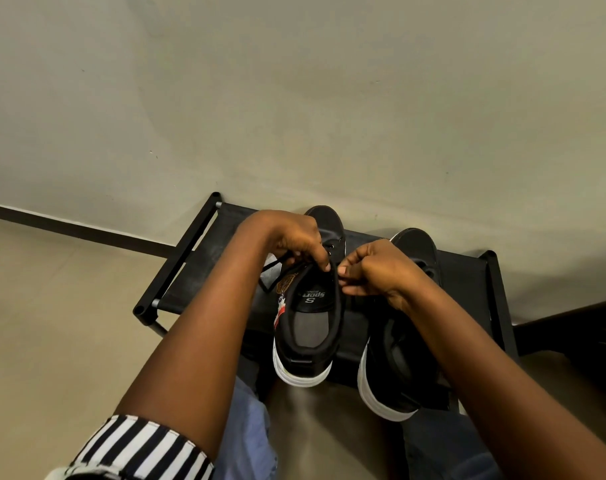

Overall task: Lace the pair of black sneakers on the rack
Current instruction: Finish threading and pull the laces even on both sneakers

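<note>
The left hand (294, 244) pinched a black lace (272, 268) over the left sneaker (308, 327); the right hand (371, 268) pinched the lace at its collar. This sneaker stood mid-rack (194, 268), heel past the near edge. The right sneaker (398, 368) stood beside it, apart. The rack's left end was free. The insole read "S Sport".

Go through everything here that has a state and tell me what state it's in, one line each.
Left sneaker: on the rack, being laced.
Right sneaker: on the rack, untouched.
Black lace: loose end free, gripped by the left hand.
Left hand: curled on the lace.
Right hand: pinching at the left sneaker's collar.
Rack: upright against the wall.
</note>
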